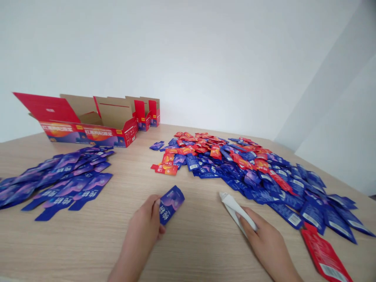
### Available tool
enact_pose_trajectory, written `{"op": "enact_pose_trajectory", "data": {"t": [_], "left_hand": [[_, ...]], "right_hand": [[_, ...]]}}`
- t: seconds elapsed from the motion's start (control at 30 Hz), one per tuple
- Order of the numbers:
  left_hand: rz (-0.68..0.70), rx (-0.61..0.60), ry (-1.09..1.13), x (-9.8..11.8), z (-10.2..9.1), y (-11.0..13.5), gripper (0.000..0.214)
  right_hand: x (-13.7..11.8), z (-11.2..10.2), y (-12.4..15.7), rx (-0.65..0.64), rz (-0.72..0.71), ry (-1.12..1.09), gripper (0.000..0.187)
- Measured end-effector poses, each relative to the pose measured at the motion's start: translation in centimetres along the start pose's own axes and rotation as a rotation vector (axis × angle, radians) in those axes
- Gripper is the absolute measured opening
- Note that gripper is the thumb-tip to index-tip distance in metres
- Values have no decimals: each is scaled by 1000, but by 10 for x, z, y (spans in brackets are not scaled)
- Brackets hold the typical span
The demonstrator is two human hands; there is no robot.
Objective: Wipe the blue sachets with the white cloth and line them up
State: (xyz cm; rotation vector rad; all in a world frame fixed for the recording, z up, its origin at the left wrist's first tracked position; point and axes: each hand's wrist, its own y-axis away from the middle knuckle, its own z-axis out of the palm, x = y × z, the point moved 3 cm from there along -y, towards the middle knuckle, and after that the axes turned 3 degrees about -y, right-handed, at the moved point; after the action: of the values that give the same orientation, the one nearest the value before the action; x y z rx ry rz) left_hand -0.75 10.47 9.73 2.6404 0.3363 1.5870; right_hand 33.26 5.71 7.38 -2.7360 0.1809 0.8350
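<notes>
My left hand point(147, 222) is closed on the lower edge of a blue sachet point(172, 203) with white lettering, held just above the table with its printed face up. To the right, my right hand point(263, 235) grips a folded white wad point(235, 207), narrow at its far end; whether it is paper or cloth I cannot tell. A large mixed heap of blue and red sachets point(235, 160) spreads beyond my right hand. On the left lies an overlapping pile of blue sachets point(63, 172). One red sachet point(324, 254) rests at the near right, beside my right hand.
Open red and blue printed cartons point(91, 133) stand at the back left, flaps raised. Smaller narrow cartons point(147, 117) stand behind them. A white wall point(205, 70) closes off the far side of the wooden table point(123, 188).
</notes>
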Motion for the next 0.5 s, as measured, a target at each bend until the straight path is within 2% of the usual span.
{"op": "enact_pose_trajectory", "data": {"t": [0.07,0.17,0.33,0.4,0.5], "left_hand": [[-59,66,90,-12,-25,-12,30],[-103,236,214,-28,-69,-26,34],[-105,518,324,-56,-135,-39,47],[-86,589,335,-65,-152,-45,49],[-25,653,311,-74,-164,-53,46]], "right_hand": [[1,0,-1,8,9,3,46],[6,2,-1,3,20,5,48],[18,6,-3,-42,67,10,52],[20,7,-4,-52,79,8,52],[20,6,-4,-55,89,6,52]]}}
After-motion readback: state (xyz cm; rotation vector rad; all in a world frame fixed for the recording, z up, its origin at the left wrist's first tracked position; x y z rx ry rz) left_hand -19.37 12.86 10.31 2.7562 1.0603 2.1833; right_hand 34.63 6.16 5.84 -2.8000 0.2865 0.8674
